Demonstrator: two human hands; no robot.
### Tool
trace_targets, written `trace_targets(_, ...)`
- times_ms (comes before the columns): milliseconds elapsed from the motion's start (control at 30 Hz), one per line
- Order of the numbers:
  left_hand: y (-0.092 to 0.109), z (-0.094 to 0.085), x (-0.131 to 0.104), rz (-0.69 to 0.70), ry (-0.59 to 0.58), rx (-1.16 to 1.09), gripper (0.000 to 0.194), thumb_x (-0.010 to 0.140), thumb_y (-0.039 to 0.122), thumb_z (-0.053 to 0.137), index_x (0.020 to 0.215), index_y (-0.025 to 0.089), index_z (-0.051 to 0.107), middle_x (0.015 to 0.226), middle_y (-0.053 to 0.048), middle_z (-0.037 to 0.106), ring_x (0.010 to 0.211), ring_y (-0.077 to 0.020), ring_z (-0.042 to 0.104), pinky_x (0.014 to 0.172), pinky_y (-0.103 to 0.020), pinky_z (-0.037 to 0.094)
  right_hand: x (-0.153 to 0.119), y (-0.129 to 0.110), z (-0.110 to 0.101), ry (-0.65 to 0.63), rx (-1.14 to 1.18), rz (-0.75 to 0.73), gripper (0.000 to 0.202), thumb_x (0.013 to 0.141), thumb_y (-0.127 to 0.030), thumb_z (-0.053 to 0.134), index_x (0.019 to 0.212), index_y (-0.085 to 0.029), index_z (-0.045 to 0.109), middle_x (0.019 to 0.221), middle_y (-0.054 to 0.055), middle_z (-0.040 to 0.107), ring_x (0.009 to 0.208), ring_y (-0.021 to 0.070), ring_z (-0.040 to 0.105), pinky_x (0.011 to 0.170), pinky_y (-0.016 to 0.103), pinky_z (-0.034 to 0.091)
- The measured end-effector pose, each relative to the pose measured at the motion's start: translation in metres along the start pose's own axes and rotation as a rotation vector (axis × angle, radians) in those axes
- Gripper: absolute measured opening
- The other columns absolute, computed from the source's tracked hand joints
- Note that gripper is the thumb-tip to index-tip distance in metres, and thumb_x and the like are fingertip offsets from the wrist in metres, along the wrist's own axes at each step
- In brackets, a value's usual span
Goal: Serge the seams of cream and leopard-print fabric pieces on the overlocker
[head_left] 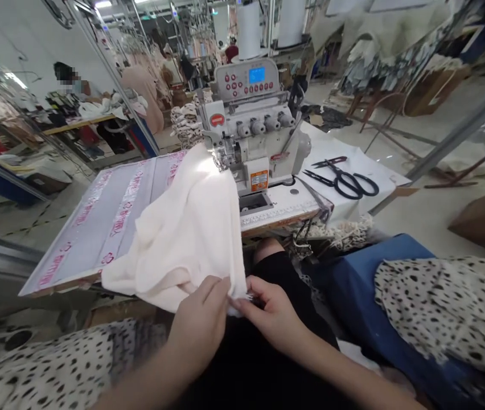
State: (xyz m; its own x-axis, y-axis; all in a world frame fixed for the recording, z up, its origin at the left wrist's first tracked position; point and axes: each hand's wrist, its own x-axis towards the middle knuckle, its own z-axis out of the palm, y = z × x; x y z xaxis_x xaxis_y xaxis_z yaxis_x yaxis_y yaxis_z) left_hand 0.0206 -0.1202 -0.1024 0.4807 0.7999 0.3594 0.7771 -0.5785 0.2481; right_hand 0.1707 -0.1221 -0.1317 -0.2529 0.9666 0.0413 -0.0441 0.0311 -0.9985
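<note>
A cream fleece cloth (191,222) runs from under the lit needle area of a white sewing machine (263,131) down over the table's front edge. My left hand (202,319) is closed on the cloth's lower edge. Right beside it, my right hand (270,313) pinches the same edge at the corner between thumb and fingers. Both hands are low, in front of the table and over my lap. Parts of the left fingers are hidden by the hand and the cloth.
Black scissors (349,182) lie right of the machine. Spotted fabric rests on a blue surface (396,247) at the right, and more spotted fabric (63,364) is at the lower left. A person (69,80) sits at the back left. Thread cones (249,31) stand behind the machine.
</note>
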Motion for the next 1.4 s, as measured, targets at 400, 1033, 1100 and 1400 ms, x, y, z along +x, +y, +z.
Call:
trace_targets(400,0.018,-0.011,-0.001,-0.18,0.052,-0.322,0.016,0.083,0.011,0.046,0.089,0.022,0.056,0.076,0.0,0.058,0.071,-0.0107,0.055,0.064,-0.023,0.045,-0.012,-0.014,-0.007,0.089,-0.071,-0.147,0.016,0.085,-0.022,0.051,0.081,-0.018,0.066,0.071,0.001,0.06,0.067,0.0121,0.055,0.064,0.022,0.043)
trace_targets(1033,0.011,-0.009,-0.002,-0.04,0.094,-0.285,0.016,0.079,0.009,0.051,0.092,0.017,0.058,0.078,0.0,0.061,0.073,-0.0084,0.058,0.07,-0.019,0.046,-0.014,-0.015,-0.004,0.062,-0.203,-0.091,0.024,0.087,-0.02,0.043,0.067,-0.015,0.056,0.063,0.0,0.053,0.06,0.0106,0.048,0.058,0.021,0.039)
trace_targets(1100,0.01,-0.008,-0.002,-0.038,0.101,-0.285,0.016,0.08,0.008,0.051,0.092,0.016,0.057,0.079,0.0,0.061,0.074,-0.0077,0.057,0.07,-0.018,0.046,-0.013,-0.015,-0.004,0.066,-0.184,-0.086,0.024,0.086,-0.021,0.044,0.066,-0.015,0.056,0.062,-0.001,0.052,0.059,0.0104,0.047,0.058,0.021,0.038)
trace_targets(1400,0.009,-0.001,0.001,0.012,0.069,-0.173,0.01,0.081,0.013,0.049,0.087,0.015,0.056,0.069,-0.001,0.058,0.064,-0.0099,0.054,0.061,-0.021,0.045,-0.017,-0.01,-0.007,-0.031,0.291,0.118,0.043,0.09,-0.044,0.034,0.081,-0.013,0.062,0.073,0.004,0.059,0.075,0.016,0.055,0.071,0.028,0.045)
